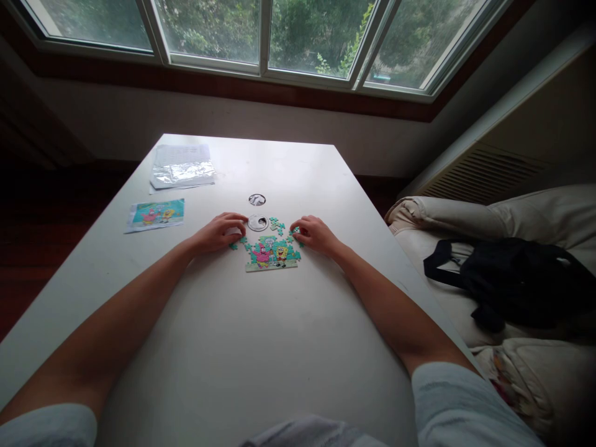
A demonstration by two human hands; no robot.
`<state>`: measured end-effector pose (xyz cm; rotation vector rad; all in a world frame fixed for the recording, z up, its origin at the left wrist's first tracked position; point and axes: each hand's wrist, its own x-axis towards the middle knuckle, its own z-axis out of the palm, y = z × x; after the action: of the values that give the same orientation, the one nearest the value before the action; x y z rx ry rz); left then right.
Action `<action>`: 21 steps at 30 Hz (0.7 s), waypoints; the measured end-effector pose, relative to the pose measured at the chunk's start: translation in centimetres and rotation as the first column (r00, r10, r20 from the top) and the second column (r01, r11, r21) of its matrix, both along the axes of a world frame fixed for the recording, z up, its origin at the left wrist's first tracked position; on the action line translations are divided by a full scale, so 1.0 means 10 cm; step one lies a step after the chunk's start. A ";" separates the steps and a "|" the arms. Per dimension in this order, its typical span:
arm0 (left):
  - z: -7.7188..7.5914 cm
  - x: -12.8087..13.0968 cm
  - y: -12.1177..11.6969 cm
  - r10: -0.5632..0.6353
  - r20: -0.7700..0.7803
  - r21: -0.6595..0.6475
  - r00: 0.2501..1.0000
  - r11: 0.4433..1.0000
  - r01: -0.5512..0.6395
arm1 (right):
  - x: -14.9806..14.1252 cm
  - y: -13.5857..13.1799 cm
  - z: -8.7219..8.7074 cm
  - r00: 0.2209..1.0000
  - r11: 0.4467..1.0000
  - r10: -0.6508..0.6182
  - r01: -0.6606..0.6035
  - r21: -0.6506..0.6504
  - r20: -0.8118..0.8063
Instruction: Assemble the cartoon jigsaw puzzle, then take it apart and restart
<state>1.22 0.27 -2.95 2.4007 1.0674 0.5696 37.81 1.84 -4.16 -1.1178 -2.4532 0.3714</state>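
A small cartoon jigsaw puzzle (271, 256), partly put together, lies in the middle of the white table (242, 347). My left hand (220, 232) rests palm down at its upper left corner, fingers curled, fingertips touching loose teal pieces (237, 243). My right hand (315, 234) sits at the upper right corner with its fingers pinched on a teal piece (295, 231). More loose pieces (277, 224) lie just above the puzzle between the hands.
A small round tin (257, 222) and its lid (257, 199) sit beyond the puzzle. A reference picture (156, 214) and a plastic bag on paper (182, 167) lie at far left. A black bag (516, 279) rests on the cream sofa (535, 211) to the right.
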 end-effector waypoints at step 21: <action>-0.01 0.01 -0.01 0.008 0.014 0.004 1.000 1.000 -0.008 | -0.02 -0.03 0.01 0.989 0.999 -0.021 0.016 -0.035 -0.146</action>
<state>1.29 0.13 -3.04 2.3934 1.0721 0.5908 37.58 1.49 -4.05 -1.0861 -2.3152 0.4731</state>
